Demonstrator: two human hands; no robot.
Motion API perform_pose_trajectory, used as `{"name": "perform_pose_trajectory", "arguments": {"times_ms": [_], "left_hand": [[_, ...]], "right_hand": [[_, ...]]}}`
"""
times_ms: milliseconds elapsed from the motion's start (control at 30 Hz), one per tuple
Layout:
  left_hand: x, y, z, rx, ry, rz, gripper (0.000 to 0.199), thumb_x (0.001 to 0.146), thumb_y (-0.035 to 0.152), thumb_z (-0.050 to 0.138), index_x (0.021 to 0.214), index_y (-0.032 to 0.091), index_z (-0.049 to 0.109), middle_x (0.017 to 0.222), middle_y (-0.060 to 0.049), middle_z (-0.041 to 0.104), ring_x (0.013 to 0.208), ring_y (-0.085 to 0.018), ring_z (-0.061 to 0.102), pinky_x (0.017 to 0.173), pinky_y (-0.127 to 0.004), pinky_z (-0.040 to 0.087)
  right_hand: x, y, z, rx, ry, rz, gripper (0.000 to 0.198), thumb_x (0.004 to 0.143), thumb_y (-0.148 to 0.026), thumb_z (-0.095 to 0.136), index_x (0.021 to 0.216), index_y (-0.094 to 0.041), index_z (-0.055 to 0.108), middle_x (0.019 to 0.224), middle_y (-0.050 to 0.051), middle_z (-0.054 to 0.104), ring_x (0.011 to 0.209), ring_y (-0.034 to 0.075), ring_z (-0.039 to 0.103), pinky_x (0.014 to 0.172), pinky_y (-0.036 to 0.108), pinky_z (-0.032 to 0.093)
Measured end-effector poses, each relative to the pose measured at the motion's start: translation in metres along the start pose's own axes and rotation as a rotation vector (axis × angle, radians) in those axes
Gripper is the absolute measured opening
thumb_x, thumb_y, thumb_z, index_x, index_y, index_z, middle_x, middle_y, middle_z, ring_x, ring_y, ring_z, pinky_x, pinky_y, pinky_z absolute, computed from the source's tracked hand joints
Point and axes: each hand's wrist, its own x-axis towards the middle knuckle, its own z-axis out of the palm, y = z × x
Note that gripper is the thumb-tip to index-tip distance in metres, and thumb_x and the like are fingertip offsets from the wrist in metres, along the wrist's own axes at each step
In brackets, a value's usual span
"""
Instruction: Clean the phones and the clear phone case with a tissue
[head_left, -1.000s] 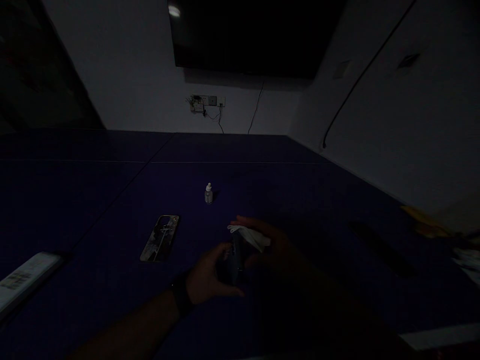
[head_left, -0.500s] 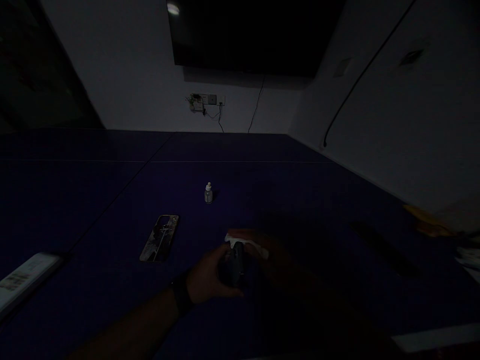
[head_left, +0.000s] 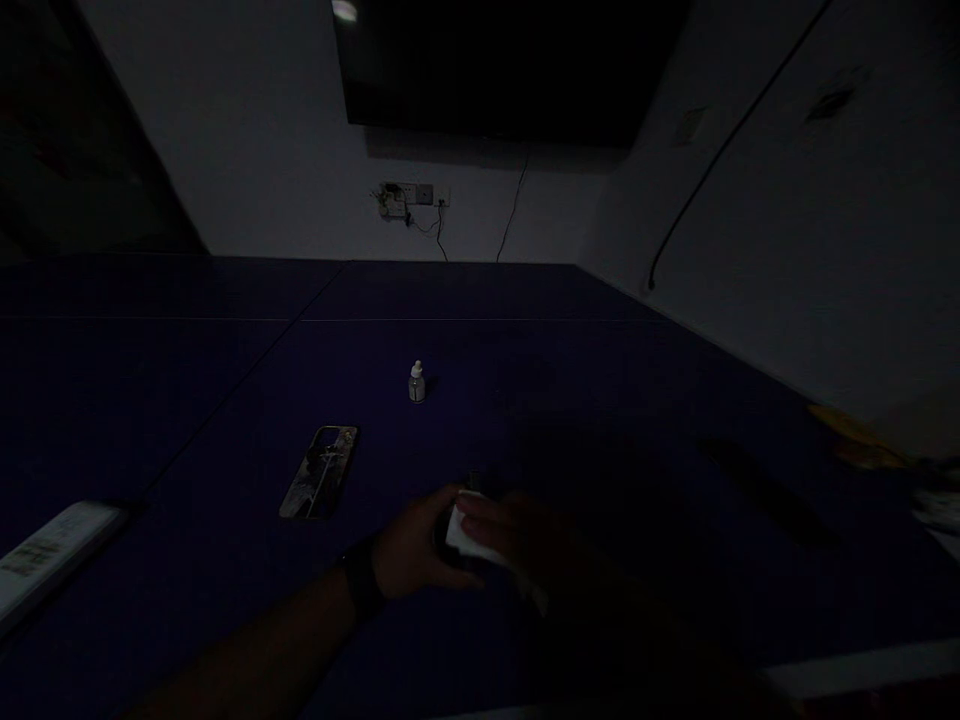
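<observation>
My left hand (head_left: 416, 545), with a dark watch on its wrist, is closed around the edges of a dark, slim phone (head_left: 473, 476). Only the phone's far end shows clearly; the rest is covered. A white cloth or tissue (head_left: 466, 535) is gripped in my right hand (head_left: 517, 525) and lies against the phone's upper face. Deep shadow hides much of that hand and its arm. Left of my hands lies a patterned phone case (head_left: 321, 475) with a camera cutout. Farther off, a small clear bottle (head_left: 417, 387) with a white cap stands upright.
A white box (head_left: 56, 550) lies at the left on the dark blue table (head_left: 375, 300). At the right are a long dark flat object (head_left: 765, 490) and a yellow item (head_left: 855, 432). A large screen (head_left: 495, 70) and sockets (head_left: 412, 194) are on the far wall.
My right hand has brought the cloth from the phone's far side back over its upper face, toward me, covering most of it. My left hand keeps its hold nearly in place.
</observation>
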Motion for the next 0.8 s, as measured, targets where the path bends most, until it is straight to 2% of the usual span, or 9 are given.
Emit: {"name": "perform_pose_trajectory", "arguments": {"times_ms": [100, 167, 233, 300, 400, 467, 567, 700, 800], "left_hand": [[0.001, 0.000, -0.001, 0.087, 0.029, 0.060, 0.081, 0.052, 0.033, 0.096, 0.125, 0.020, 0.060, 0.111, -0.007, 0.069, 0.107, -0.029, 0.060, 0.097, -0.039, 0.047], [0.001, 0.000, -0.001, 0.126, 0.026, 0.095, 0.083, 0.053, 0.034, 0.096, 0.127, 0.021, 0.060, 0.115, -0.008, 0.069, 0.109, -0.031, 0.060, 0.098, -0.041, 0.047], [0.001, 0.000, 0.000, 0.121, 0.015, 0.108, 0.087, 0.055, 0.032, 0.096, 0.132, 0.022, 0.057, 0.120, -0.009, 0.069, 0.113, -0.031, 0.060, 0.101, -0.042, 0.046], [0.001, 0.001, 0.000, 0.095, 0.007, 0.112, 0.092, 0.057, 0.030, 0.095, 0.138, 0.022, 0.053, 0.127, -0.011, 0.066, 0.118, -0.032, 0.059, 0.104, -0.044, 0.044], [0.000, 0.002, 0.001, 0.068, -0.016, 0.112, 0.097, 0.058, 0.028, 0.095, 0.143, 0.023, 0.048, 0.132, -0.011, 0.064, 0.121, -0.033, 0.058, 0.106, -0.045, 0.043], [0.000, 0.002, 0.001, 0.074, -0.030, 0.102, 0.095, 0.058, 0.029, 0.095, 0.142, 0.024, 0.049, 0.128, -0.010, 0.066, 0.119, -0.032, 0.059, 0.106, -0.045, 0.043], [0.000, 0.002, 0.000, 0.086, -0.032, 0.085, 0.086, 0.059, 0.032, 0.094, 0.135, 0.023, 0.054, 0.121, -0.009, 0.070, 0.113, -0.030, 0.062, 0.102, -0.042, 0.046], [0.001, 0.000, -0.003, 0.107, -0.037, 0.077, 0.082, 0.055, 0.034, 0.096, 0.127, 0.021, 0.058, 0.118, -0.007, 0.069, 0.112, -0.030, 0.061, 0.099, -0.040, 0.047], [0.001, -0.001, -0.003, 0.058, -0.075, 0.050, 0.077, 0.059, 0.034, 0.093, 0.125, 0.019, 0.057, 0.117, -0.006, 0.068, 0.111, -0.028, 0.061, 0.098, -0.039, 0.048]], "right_hand": [[0.013, 0.017, 0.006, 0.198, 0.167, 0.154, 0.041, 0.104, -0.032, 0.036, 0.141, -0.020, 0.051, 0.139, 0.012, 0.061, 0.128, 0.020, 0.057, 0.105, 0.038, 0.048], [0.020, 0.022, 0.013, 0.388, 0.256, 0.344, 0.039, 0.104, -0.036, 0.038, 0.133, -0.022, 0.060, 0.132, 0.010, 0.066, 0.121, 0.022, 0.062, 0.103, 0.040, 0.050], [0.024, 0.023, 0.022, 0.602, 0.293, 0.559, 0.039, 0.102, -0.043, 0.042, 0.123, -0.022, 0.068, 0.119, 0.009, 0.072, 0.110, 0.023, 0.068, 0.097, 0.040, 0.054], [0.025, 0.022, 0.030, 0.785, 0.294, 0.695, 0.042, 0.099, -0.049, 0.046, 0.113, -0.020, 0.073, 0.106, 0.008, 0.076, 0.100, 0.024, 0.072, 0.092, 0.040, 0.056], [0.025, 0.020, 0.035, 0.942, 0.314, 0.757, 0.047, 0.096, -0.055, 0.049, 0.106, -0.017, 0.074, 0.094, 0.008, 0.077, 0.090, 0.026, 0.073, 0.086, 0.041, 0.058], [0.023, 0.018, 0.030, 0.932, 0.346, 0.772, 0.047, 0.096, -0.055, 0.050, 0.107, -0.017, 0.074, 0.096, 0.009, 0.077, 0.091, 0.027, 0.073, 0.085, 0.042, 0.058], [0.020, 0.014, 0.019, 0.683, 0.361, 0.663, 0.039, 0.100, -0.045, 0.045, 0.118, -0.021, 0.070, 0.115, 0.010, 0.074, 0.105, 0.026, 0.070, 0.092, 0.042, 0.056], [0.009, 0.002, 0.010, 0.175, 0.222, 0.192, 0.039, 0.104, -0.031, 0.036, 0.136, -0.021, 0.056, 0.133, 0.012, 0.065, 0.124, 0.020, 0.061, 0.102, 0.035, 0.050], [-0.003, -0.012, 0.006, -0.096, 0.090, -0.012, 0.039, 0.105, -0.023, 0.035, 0.139, -0.013, 0.051, 0.133, 0.014, 0.065, 0.131, 0.016, 0.055, 0.109, 0.030, 0.043]]}}
